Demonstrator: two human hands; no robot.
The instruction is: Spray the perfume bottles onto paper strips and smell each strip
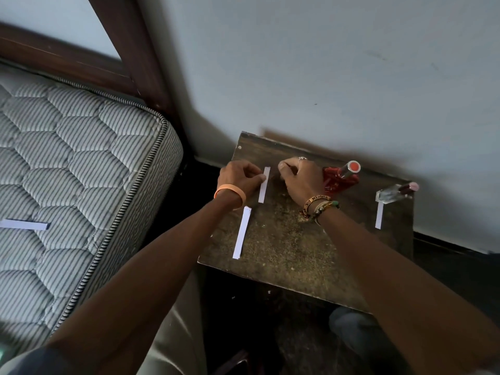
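My left hand (239,180) pinches a white paper strip (264,185) that hangs down over the small dark wooden table (284,255). Just right of the strip, my right hand (299,177) has its fingers curled; whatever they enclose is hidden. A red perfume bottle (341,177) with a red-topped cap stands behind my right hand by the wall. A clear glass perfume bottle (395,193) stands at the table's far right. One white strip (242,233) lies on the table's left side, and another strip (379,215) lies just in front of the clear bottle.
A quilted striped mattress (67,171) fills the left, with one more paper strip (25,224) lying on it. A pale wall rises directly behind the table. A dark wooden bed frame (127,50) stands at the upper left. The floor below is dark.
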